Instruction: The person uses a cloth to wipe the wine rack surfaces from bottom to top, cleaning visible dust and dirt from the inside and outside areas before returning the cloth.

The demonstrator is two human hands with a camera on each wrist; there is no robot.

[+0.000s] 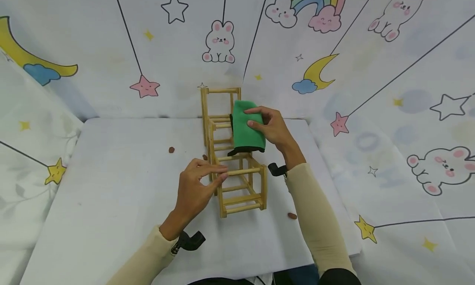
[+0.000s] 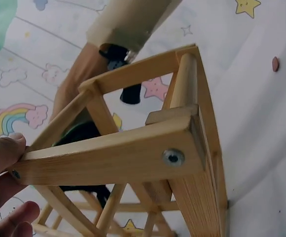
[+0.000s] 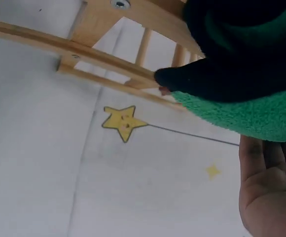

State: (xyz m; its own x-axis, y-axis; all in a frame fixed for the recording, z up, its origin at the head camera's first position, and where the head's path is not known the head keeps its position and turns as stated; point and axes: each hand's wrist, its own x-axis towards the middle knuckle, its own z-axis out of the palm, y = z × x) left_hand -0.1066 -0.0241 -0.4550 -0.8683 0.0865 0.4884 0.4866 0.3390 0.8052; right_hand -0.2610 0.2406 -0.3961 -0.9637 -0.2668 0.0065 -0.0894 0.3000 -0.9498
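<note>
A stepped wooden rack of slats and round rods stands on the white table. At its near left top corner, my left hand pinches the rail; the left wrist view shows the thumb against the wooden slat. My right hand grips a folded green cloth with black edging, held against the rack's middle tiers on the right side. In the right wrist view the fuzzy cloth hangs beside the frame, with the right hand's fingers partly hidden behind it.
Small brown pieces lie on the white table: one left of the rack, one against its left side, and another near the right forearm. A cartoon-printed white backdrop rises behind and beside the table.
</note>
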